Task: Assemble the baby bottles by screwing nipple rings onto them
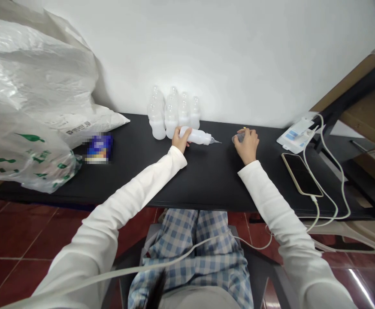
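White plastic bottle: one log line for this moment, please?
left hand: holds white plastic bottle sideways | right hand: holds clear plastic cap | nearby: clear-topped white bottles

A plain white wall (232, 56) rises behind a long black table (210, 182). Below, the floor (16, 236) is of dark red, shiny tiles. A grey chair (261, 259) stands before the table, and a bright streak of light (361, 286) reflects at lower right.
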{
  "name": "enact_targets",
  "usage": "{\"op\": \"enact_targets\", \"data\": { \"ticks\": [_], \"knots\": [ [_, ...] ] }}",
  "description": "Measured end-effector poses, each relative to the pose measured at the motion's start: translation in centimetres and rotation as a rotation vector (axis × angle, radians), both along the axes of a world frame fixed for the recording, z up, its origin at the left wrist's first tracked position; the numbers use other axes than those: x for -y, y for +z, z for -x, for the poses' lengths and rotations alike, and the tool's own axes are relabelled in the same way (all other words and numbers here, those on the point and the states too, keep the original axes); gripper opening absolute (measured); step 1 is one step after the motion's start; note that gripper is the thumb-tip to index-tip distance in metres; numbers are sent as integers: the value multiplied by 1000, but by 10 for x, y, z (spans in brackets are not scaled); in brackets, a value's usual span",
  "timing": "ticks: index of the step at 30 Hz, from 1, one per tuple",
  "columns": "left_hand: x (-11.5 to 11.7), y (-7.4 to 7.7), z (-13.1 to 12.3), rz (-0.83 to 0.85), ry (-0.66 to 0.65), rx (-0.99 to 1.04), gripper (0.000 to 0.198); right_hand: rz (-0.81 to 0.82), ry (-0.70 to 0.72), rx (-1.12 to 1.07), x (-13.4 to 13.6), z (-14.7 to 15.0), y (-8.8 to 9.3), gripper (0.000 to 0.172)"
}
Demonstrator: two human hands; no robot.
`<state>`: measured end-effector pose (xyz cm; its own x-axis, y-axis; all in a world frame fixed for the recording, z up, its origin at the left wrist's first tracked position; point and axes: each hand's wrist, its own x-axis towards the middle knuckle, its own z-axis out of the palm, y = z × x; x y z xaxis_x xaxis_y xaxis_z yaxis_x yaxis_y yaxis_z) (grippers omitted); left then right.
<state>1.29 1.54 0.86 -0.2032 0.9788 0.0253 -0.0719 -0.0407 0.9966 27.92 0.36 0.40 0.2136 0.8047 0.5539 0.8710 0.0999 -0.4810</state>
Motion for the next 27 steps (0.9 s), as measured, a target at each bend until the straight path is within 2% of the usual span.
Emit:
{"op": "enact_targets", "data": {
  "ticks": [4, 8, 16, 21, 27],
  "knots": [
    [1, 1, 0, -6, -5, 7, 58, -121, 112, -218, 6, 14, 8, 35],
    [2, 0, 0, -11, 0, 30, 56, -83, 220, -405, 13, 30, 10, 37],
    [3, 2, -2, -25, -33, 98, 50, -65, 360, -350, 25, 49, 12, 33],
    [8, 4, -6, 12, -131, 145, 53, -45, 420, -316, 27, 54, 9, 32],
    [12, 7, -7, 76, -254, 142, 41, -125, 529, -300, 24, 52, 2, 30]
  ]
}}
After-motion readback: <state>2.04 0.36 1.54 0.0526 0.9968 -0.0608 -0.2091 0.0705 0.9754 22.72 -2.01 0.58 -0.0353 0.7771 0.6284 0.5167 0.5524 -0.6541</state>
